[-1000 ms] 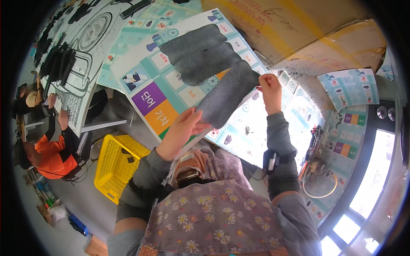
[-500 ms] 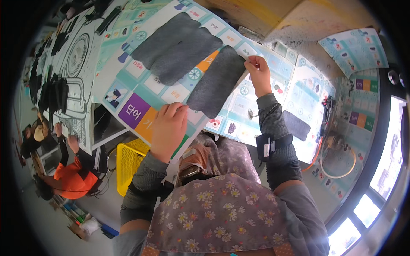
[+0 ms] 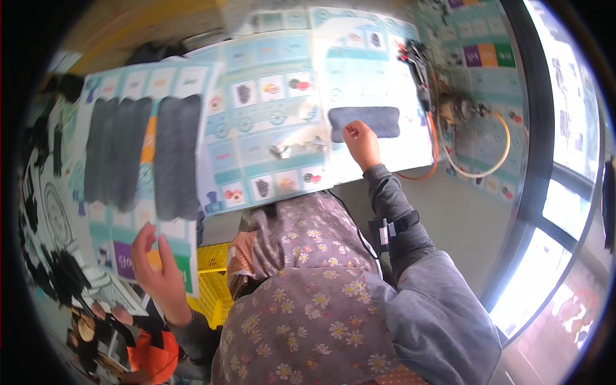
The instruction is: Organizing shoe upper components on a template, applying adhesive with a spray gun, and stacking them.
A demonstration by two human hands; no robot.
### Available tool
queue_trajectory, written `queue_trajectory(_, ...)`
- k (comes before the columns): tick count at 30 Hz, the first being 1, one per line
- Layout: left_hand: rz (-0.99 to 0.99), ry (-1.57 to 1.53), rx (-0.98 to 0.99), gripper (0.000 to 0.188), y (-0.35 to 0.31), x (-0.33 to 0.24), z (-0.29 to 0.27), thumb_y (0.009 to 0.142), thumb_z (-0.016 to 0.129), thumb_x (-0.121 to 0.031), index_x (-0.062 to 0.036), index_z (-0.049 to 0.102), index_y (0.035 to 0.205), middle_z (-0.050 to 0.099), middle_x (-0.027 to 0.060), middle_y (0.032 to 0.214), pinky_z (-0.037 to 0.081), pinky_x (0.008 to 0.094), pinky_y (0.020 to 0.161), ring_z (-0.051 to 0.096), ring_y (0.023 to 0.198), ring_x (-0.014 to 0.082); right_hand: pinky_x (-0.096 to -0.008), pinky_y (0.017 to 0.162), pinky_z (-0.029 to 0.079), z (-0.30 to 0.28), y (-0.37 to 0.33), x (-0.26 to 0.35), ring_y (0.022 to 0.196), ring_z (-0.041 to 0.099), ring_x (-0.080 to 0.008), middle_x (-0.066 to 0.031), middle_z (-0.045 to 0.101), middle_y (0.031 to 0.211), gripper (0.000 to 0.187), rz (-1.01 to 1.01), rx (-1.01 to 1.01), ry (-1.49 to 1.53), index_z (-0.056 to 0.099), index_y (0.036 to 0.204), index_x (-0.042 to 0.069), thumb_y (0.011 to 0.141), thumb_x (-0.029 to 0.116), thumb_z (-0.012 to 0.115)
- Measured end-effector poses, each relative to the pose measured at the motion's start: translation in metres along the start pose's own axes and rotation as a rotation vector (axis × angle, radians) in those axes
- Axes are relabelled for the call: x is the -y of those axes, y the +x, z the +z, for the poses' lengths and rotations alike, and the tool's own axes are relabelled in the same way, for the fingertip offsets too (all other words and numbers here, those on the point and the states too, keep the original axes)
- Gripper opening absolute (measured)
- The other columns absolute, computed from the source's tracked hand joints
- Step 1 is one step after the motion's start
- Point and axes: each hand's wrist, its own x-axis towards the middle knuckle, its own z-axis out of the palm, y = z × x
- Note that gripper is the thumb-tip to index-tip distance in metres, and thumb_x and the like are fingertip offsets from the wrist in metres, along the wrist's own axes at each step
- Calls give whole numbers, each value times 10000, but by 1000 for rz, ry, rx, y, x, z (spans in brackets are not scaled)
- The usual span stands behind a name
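Note:
My right hand (image 3: 362, 146) is over a single dark grey, fabric-like strip (image 3: 384, 122) on the lit part of the worktop. Its thumb and fingertips are curled together against the strip; whether they grip it is hidden. To the left, several more dark grey strips (image 3: 178, 157) lie lengthwise on a printed sheet (image 3: 168, 78) with coloured boxes. Two of them overlap and a third lies apart, an orange band showing between. My left hand (image 3: 153, 273) is open at the near end of that sheet, thumb and fingers apart, below the third strip.
Printed sheets cover the worktop (image 3: 263, 163). A tool with cables (image 3: 417, 70) stands at its right end, with an orange hose (image 3: 431, 154) hanging down. A yellow basket (image 3: 215, 289) sits below the front edge. Another person in orange (image 3: 154, 356) is at lower left.
My view has swung right. My right hand has left the corner of the strip on the sheet and moved to the single strip. My left hand has opened, its fingers now spread.

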Motion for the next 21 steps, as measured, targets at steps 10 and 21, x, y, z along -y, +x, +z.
queue_trajectory(10, 73, -482, 945, 238, 35, -123, 130, 859, 615, -59, -2, 617, 1089, 654, 97, 1010, 463, 289, 831, 610, 897, 178, -410, 739, 470, -98, 53, -81, 829, 586, -312, -94, 644, 855, 61, -327, -341, -568, 659, 820, 83, 765, 104, 673)
queue_trajectory(21, 326, -204, 425, 106, 70, -140, 338, 853, 629, -135, -41, 649, 899, 637, 84, 843, 482, 361, 702, 606, 806, 268, -386, 718, 466, -78, 51, -60, 808, 576, -275, -43, 632, 850, 111, -518, -88, -439, 640, 834, 87, 739, 71, 695)
